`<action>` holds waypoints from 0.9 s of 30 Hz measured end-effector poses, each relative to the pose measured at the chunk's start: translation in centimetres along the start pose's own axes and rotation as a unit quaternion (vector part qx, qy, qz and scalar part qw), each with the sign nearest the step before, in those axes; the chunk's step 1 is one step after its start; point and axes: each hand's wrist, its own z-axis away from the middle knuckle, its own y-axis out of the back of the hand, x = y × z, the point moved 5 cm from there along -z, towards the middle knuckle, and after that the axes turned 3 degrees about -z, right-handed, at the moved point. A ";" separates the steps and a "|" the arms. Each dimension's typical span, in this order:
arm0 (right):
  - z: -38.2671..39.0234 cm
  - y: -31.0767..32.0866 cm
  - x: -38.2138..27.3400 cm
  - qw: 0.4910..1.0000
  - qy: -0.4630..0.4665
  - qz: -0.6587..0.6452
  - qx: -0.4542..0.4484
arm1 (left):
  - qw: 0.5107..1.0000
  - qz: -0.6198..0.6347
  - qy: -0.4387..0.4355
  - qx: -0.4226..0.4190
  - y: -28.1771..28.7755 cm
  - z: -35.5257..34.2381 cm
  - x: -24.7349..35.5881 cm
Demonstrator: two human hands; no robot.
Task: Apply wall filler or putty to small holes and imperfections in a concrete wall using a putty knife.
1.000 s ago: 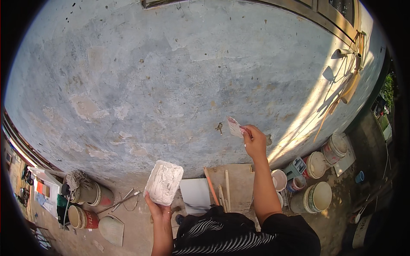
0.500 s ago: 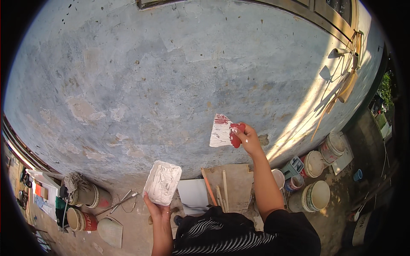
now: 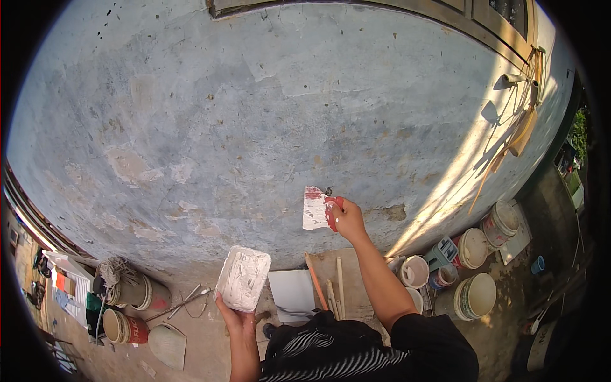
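My right hand (image 3: 349, 221) grips the red handle of a wide putty knife (image 3: 314, 210), its blade smeared with white putty and pointing left. The blade is close to the blue-grey wall (image 3: 267, 140); whether it touches, I cannot tell. Lower and to the left, my left hand (image 3: 237, 315) holds a shallow rectangular tray (image 3: 243, 279) by its near end. White putty coats the tray's inside and rim. Pale patches mark the wall at the left, and a chipped brownish spot (image 3: 396, 212) lies right of my right hand.
Several buckets (image 3: 472, 248) stand along the wall's foot at the right. More buckets (image 3: 124, 326) stand at the left. A white sheet (image 3: 291, 294) and wooden sticks (image 3: 339, 286) lie below the wall. Yellowish strips and a pipe (image 3: 512, 79) hang at the upper right beneath a window frame (image 3: 484, 32).
My right hand has moved left and down with the putty knife, uncovering more of the chipped spot. The tray in my left hand stays nearly where it was; the view has shifted slightly.
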 end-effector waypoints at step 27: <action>8.7 -0.9 -4.4 0.976 0.074 -0.194 -0.074 | 0.990 -0.099 0.078 -0.059 -7.4 -0.1 -4.4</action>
